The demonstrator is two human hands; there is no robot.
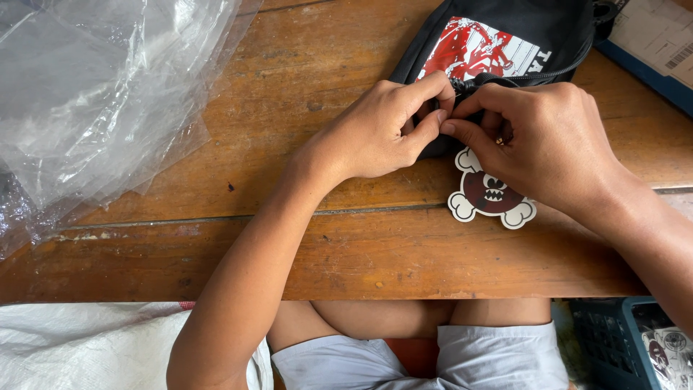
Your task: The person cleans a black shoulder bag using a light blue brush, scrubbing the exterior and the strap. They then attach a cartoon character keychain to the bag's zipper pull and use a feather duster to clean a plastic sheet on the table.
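A black fabric pouch (505,36) with a red and white print lies at the far middle of the wooden table (303,238). My left hand (379,130) pinches the pouch's near corner by the zip. My right hand (541,141) meets it there, fingertips closed on the zip end. A flat charm (491,198) shaped like a dark red skull on white crossed bones lies on the table under my right hand, partly hidden by it. What links the charm to the pouch is hidden by my fingers.
Crumpled clear plastic sheeting (101,94) covers the table's left side. A blue-edged board with a paper label (660,43) sits at the far right. Below the table edge are a white sack (94,339), my knees, and a dark blue crate (635,339).
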